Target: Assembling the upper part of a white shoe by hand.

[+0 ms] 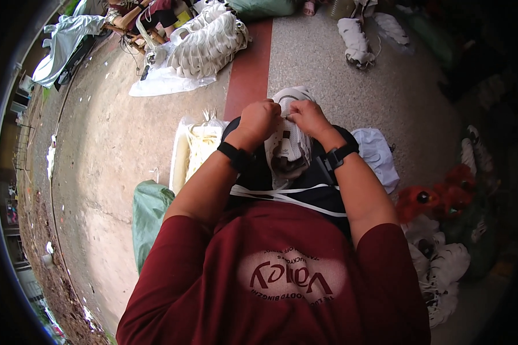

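A white mesh sneaker (289,152) lies on my dark-covered lap, its opening toward me and its toe pointing away. My left hand (260,122) is closed at the left side of the shoe's upper. Across from it, my right hand (308,119) pinches with thumb and fingers over the front of the upper. Whatever thin thing sits between the fingertips is too small to make out. White cords (274,195) run crosswise over my lap below the shoe. Each wrist wears a black band.
Left of my lap stands a pale container (181,155) with cream laces (202,144), near a green bag (149,213). White shoe pieces (210,49) sit in a row on plastic sheeting ahead. More white shoes (443,264) and a red patterned item (423,197) lie at right. Another person's arm (129,17) shows far left.
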`<state>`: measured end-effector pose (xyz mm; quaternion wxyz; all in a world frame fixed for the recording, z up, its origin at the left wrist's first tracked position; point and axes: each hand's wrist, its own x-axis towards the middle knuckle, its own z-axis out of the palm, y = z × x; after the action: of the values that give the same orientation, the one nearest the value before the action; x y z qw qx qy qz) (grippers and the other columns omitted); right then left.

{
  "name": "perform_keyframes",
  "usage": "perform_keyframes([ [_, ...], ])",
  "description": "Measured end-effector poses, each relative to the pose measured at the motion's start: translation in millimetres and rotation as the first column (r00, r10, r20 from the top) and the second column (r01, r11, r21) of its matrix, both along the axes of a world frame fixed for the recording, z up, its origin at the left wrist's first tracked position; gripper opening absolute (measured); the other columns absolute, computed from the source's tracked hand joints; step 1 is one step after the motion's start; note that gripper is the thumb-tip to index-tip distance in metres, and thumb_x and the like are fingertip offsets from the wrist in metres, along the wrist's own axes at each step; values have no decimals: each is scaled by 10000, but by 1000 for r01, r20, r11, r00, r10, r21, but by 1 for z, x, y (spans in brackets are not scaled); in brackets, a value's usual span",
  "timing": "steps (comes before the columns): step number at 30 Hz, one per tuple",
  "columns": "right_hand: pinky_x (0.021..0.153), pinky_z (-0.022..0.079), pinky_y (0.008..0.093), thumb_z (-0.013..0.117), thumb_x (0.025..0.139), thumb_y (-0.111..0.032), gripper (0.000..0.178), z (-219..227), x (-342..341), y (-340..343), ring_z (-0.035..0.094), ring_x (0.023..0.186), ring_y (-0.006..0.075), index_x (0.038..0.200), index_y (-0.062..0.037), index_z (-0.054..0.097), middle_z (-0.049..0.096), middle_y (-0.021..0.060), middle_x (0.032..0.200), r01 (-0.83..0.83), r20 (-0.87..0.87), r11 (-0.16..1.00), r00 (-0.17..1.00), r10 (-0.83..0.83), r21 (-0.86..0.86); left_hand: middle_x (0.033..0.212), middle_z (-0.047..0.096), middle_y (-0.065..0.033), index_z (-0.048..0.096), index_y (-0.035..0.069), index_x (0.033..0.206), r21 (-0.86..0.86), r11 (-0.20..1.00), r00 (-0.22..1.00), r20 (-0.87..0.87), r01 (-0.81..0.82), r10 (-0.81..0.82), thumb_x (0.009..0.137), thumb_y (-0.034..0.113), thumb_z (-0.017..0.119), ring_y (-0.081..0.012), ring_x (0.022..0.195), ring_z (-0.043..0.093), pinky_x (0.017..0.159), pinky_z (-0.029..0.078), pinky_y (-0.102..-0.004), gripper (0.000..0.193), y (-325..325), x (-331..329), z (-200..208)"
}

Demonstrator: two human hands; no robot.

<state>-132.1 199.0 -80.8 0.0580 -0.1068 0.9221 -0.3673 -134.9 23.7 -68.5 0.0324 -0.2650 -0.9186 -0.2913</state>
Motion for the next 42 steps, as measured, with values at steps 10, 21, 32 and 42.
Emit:
perform_keyframes([
  [10, 556, 414, 301, 647, 703, -83, 145, -7, -3, 2, 500, 587, 132, 651, -39, 520, 527, 47, 583, 37, 67, 988, 997, -27, -149, 737, 601, -179, 625, 45, 736, -372, 924, 996, 35, 89, -82, 685, 107, 613, -350, 692, 599, 605, 478, -417, 81, 14, -15, 15],
  [21, 531, 408, 273, 608, 633, 5, 138, -9, 10, 4, 485, 577, 115, 751, -17, 539, 507, 19, 620, 46, 6, 978, 999, -46, -203, 720, 621, -189, 631, 18, 728, 370, 928, 911, 398, -50, -110, 693, 143, 646, -319, 672, 617, 611, 484, -350, 131, -4, -9, -18],
  [32, 625, 458, 398, 584, 635, -6, 71, -6, -2, 11, 583, 691, 350, 703, -11, 563, 591, 186, 705, 66, -32, 989, 997, -71, -135, 816, 601, -174, 562, 53, 777, 148, 954, 953, 195, -262, 232, 766, 188, 604, -360, 785, 588, 686, 458, -420, 142, 29, 14, -17],
  [42, 667, 449, 444, 571, 725, -61, 45, -16, 6, -3, 567, 777, 384, 743, -38, 537, 577, 183, 743, -88, -366, 992, 924, 114, 88, 801, 591, -181, 525, 48, 845, 147, 981, 987, 122, -123, 105, 829, 233, 534, -374, 789, 571, 680, 445, -427, 187, 15, 7, -35],
])
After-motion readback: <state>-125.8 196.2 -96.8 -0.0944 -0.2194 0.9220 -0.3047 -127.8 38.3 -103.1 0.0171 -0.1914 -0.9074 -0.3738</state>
